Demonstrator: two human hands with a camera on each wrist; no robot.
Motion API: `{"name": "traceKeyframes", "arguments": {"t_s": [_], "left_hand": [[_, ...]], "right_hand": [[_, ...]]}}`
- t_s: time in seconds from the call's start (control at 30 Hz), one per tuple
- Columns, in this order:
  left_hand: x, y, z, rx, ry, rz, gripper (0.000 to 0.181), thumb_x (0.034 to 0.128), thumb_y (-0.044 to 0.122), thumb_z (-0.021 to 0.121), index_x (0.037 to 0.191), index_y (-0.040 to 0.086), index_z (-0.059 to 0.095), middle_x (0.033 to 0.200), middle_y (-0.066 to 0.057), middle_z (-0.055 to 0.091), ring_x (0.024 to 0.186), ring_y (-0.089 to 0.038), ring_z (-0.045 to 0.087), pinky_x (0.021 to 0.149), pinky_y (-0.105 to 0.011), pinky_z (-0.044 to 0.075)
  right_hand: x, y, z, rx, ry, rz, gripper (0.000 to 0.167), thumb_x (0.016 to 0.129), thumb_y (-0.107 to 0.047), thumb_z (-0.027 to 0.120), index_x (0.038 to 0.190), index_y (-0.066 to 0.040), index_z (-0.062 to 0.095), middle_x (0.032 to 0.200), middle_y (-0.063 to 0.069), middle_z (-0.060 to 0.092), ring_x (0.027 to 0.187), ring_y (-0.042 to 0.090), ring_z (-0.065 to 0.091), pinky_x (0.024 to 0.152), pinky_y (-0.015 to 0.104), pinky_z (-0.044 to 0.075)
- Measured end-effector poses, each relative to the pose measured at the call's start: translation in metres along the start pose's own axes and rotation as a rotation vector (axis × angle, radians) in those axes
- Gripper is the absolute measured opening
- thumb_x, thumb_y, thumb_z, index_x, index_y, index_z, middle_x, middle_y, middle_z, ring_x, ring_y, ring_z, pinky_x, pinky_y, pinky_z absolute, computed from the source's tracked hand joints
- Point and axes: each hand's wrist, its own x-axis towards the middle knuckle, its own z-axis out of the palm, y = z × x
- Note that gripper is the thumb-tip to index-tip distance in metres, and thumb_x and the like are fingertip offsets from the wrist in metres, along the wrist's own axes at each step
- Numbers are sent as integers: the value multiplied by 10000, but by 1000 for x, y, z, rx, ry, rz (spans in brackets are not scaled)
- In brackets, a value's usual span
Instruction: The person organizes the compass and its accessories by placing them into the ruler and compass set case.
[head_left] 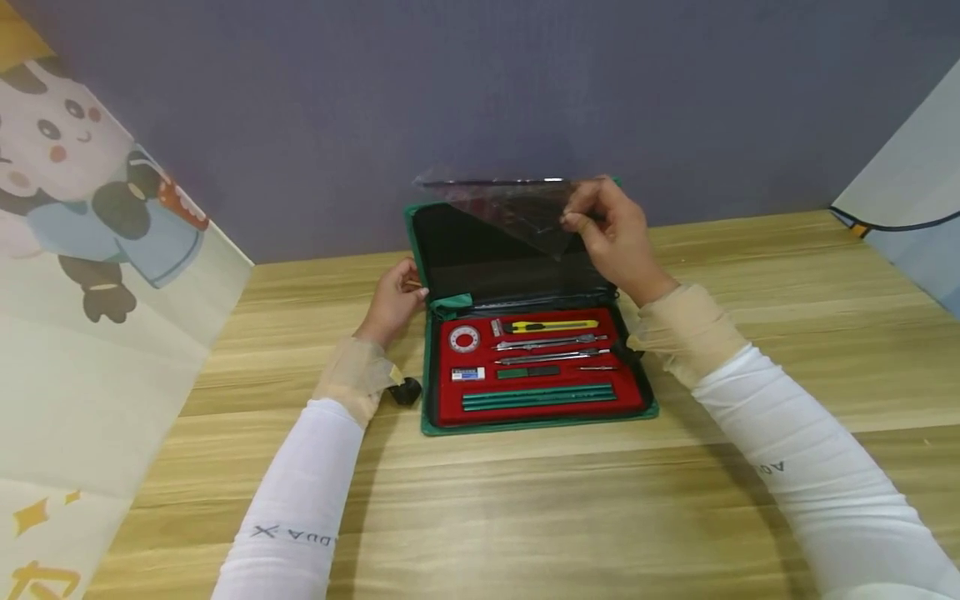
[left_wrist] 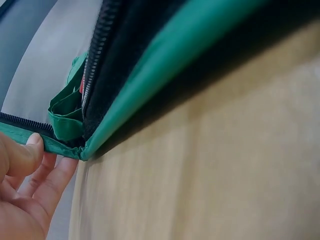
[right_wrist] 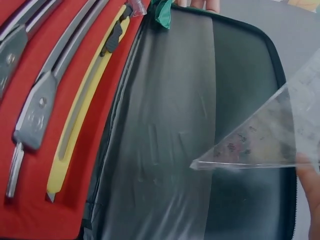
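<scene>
A green zip case (head_left: 427, 421) lies unfolded on the table, its lid (head_left: 495, 267) tilted up at the back. My left hand (head_left: 392, 302) pinches the lid's left edge near the hinge, thumb (left_wrist: 34, 150) inside and fingers behind. Above the lid, my right hand (head_left: 613, 237) pinches a thin clear plastic sleeve (head_left: 517, 212) between thumb and forefinger. In the right wrist view the sleeve (right_wrist: 260, 142) has a pointed corner and small printing; what it contains is unclear. Behind it lies the lid's clear pocket (right_wrist: 170, 115).
The red tray (head_left: 551, 382) holds a yellow cutter (head_left: 555, 327), metal compasses (head_left: 555, 342), a round white protractor-like ring (head_left: 453, 340), an eraser (head_left: 468, 374) and green pencils (head_left: 538, 397). Green fabric (head_left: 452, 303) bunches at the left hinge. A grey panel (head_left: 337, 125) stands behind.
</scene>
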Motion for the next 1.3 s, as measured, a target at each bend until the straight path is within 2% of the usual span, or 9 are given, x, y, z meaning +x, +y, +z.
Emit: {"name": "traceKeyframes", "arguments": {"t_s": [0.17,0.37,0.6,0.7,0.87,1.07,1.17,1.3], "left_hand": [[1,0,0,-3,5,3,165,851,-166,508,972,-68,452,920,-120,537,792,-156,518,676,-306,502],[1,-1,-1,1,1,3,172,849,-164,505,985,-71,457,925,-115,544,806,-161,527,681,-310,503],[3,0,-2,26,9,3,173,851,-147,518,1002,-75,475,934,-130,554,884,-255,561,749,-393,524],[3,1,-1,45,8,7,176,856,-141,524,1014,-77,483,943,-144,555,909,-292,566,749,-383,526],[4,0,2,66,0,-19,186,878,-118,531,1049,-62,483,967,-141,542,926,-278,562,717,-297,517],[6,4,7,49,-11,-28,209,880,-118,530,1074,-67,473,1004,-158,538,985,-297,560,774,-375,526],[6,4,8,45,-16,-26,206,879,-121,531,1071,-69,477,1006,-164,543,977,-296,560,789,-401,523],[6,4,8,41,-19,-33,199,880,-123,527,1062,-63,477,995,-150,539,951,-272,553,774,-377,521]], "right_hand": [[3,-5,-4,-78,-100,0,56,891,66,565,906,71,512,885,151,556,752,155,573,664,222,474],[4,1,-6,-277,-197,58,50,920,-18,564,940,-8,519,934,114,582,782,184,575,644,266,451],[7,-2,-4,-431,-308,44,56,937,-30,538,922,-35,484,881,109,533,699,210,492,644,347,401],[9,-3,-2,-508,-349,51,56,946,-44,529,935,-52,475,888,101,532,712,218,487,650,352,393],[9,-2,0,-597,-392,108,50,949,-28,515,942,-50,471,901,116,537,745,254,492,657,380,397],[10,-2,3,-662,-427,112,91,923,17,539,918,-55,484,904,117,556,879,293,598,667,406,464],[10,-3,3,-681,-437,101,99,914,22,552,911,-53,488,899,121,565,891,304,612,649,412,470],[10,-4,5,-698,-454,105,81,916,13,556,952,-42,508,946,136,589,862,308,608,659,428,489]]}}
